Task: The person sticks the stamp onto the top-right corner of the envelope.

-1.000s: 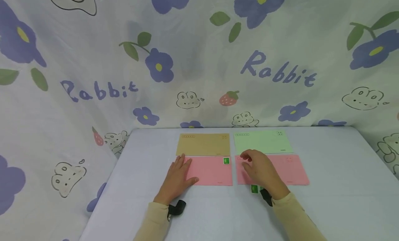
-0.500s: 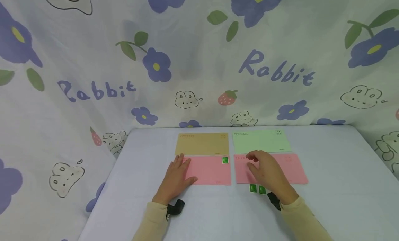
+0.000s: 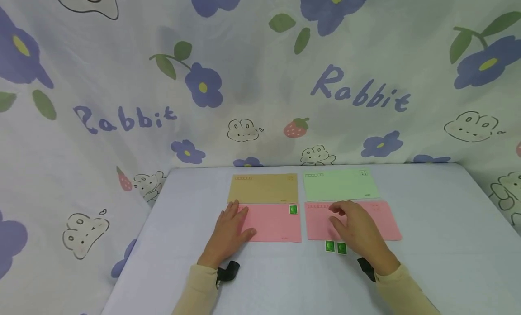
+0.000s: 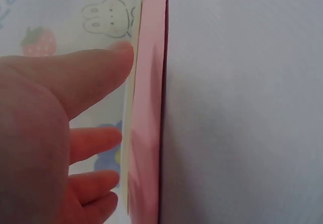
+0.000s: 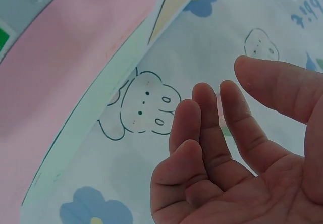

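Fingers point(image 3: 233, 212) of the left hand point(image 3: 226, 239) lay spread over the left end of the pink rectangular paper envelope point(image 3: 268, 225) with a green stamp point(image 3: 293, 209). Right hand point(image 3: 361, 229), relaxed, loosely curved, hovered to its right; two square white-edged green stamps point(image 3: 342, 248) lay right of its near edge.

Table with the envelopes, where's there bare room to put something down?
The table is bare right of the green envelope and right pink envelope, and left of the brown envelope and left hand. The middle is crowded: the left pink envelope, right hand and two green stamps are there too.
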Tool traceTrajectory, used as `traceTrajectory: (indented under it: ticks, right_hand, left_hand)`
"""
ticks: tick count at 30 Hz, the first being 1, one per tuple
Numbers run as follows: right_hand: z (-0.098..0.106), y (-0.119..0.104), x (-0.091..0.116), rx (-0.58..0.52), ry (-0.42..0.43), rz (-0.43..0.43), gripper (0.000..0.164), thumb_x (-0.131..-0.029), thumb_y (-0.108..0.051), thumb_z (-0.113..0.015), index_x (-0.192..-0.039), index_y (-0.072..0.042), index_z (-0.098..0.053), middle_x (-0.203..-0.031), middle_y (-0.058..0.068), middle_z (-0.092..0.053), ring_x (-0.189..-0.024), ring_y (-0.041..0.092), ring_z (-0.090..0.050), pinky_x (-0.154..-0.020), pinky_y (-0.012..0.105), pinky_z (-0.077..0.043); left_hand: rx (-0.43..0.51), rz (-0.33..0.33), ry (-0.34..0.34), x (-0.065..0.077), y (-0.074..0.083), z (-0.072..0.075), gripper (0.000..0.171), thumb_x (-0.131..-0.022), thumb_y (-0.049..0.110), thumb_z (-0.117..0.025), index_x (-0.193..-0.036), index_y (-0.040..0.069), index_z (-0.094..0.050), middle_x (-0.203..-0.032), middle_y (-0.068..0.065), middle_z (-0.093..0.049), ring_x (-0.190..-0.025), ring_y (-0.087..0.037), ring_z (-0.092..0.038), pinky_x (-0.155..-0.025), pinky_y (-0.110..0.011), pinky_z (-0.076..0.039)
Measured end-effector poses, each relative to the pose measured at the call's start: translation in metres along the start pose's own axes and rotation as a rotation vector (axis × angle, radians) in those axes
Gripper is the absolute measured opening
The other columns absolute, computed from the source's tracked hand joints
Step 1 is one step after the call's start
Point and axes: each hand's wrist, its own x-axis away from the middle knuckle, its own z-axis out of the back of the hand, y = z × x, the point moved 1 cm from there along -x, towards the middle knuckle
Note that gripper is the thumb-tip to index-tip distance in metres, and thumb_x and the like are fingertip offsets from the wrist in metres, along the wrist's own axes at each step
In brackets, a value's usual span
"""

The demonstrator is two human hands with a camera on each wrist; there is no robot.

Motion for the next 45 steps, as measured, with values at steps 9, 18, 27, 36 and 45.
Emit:
traceTrajectory:
  ticks: [9,18,27,36,45]
  right_hand:
    - [0.004,0.007,0.007,0.012,0.009,-0.014,0.024,-0.083,-0.014,-0.068,-0.105,-0.006,-0.064,-0.1,0.006,-0.063,-0.091,0.023,-0.055,-0.079,0.042,-0.048]
    - [0.003,0.015,0.013,0.016,0.025,0.011,0.023,-0.084,-0.015,-0.067,-0.105,-0.006,-0.064,-0.099,0.005,-0.064,-0.089,0.021,-0.055,-0.077,0.04,-0.048]
    - [0.002,0.015,0.016,0.041,0.026,-0.014,0.023,-0.083,-0.016,-0.069,-0.103,-0.006,-0.064,-0.096,0.005,-0.063,-0.085,0.019,-0.055,-0.073,0.038,-0.048]
    - [0.0,0.014,0.016,0.021,0.004,-0.052,0.023,-0.083,-0.016,-0.069,-0.102,-0.005,-0.065,-0.091,0.003,-0.063,-0.082,0.017,-0.055,-0.07,0.035,-0.048]
    - [-0.005,0.015,0.019,0.005,-0.023,-0.058,0.021,-0.084,-0.017,-0.067,-0.101,-0.006,-0.065,-0.088,0.0,-0.061,-0.081,0.015,-0.054,-0.07,0.034,-0.048]
  left_hand:
    - [0.032,-0.047,0.043,0.0,0.008,0.006,0.063,-0.084,0.04,-0.065,-0.133,0.004,-0.049,-0.147,-0.02,-0.028,-0.139,-0.033,-0.018,-0.111,-0.051,-0.015]
    - [0.073,-0.066,0.031,-0.003,0.023,0.007,0.063,-0.084,0.04,-0.065,-0.135,0.006,-0.048,-0.149,-0.017,-0.028,-0.14,-0.031,-0.017,-0.112,-0.048,-0.014]
    - [0.067,-0.091,0.013,-0.007,0.041,0.006,0.063,-0.085,0.044,-0.063,-0.137,0.011,-0.047,-0.15,-0.012,-0.028,-0.14,-0.026,-0.016,-0.112,-0.047,-0.017]
    - [0.03,-0.147,-0.001,-0.015,0.062,0.002,0.064,-0.086,0.046,-0.061,-0.138,0.012,-0.045,-0.15,-0.011,-0.028,-0.14,-0.026,-0.017,-0.113,-0.045,-0.014]
    - [0.049,-0.202,-0.035,-0.024,0.088,-0.003,0.063,-0.087,0.047,-0.059,-0.138,0.014,-0.045,-0.149,-0.009,-0.03,-0.14,-0.025,-0.016,-0.113,-0.044,-0.014]
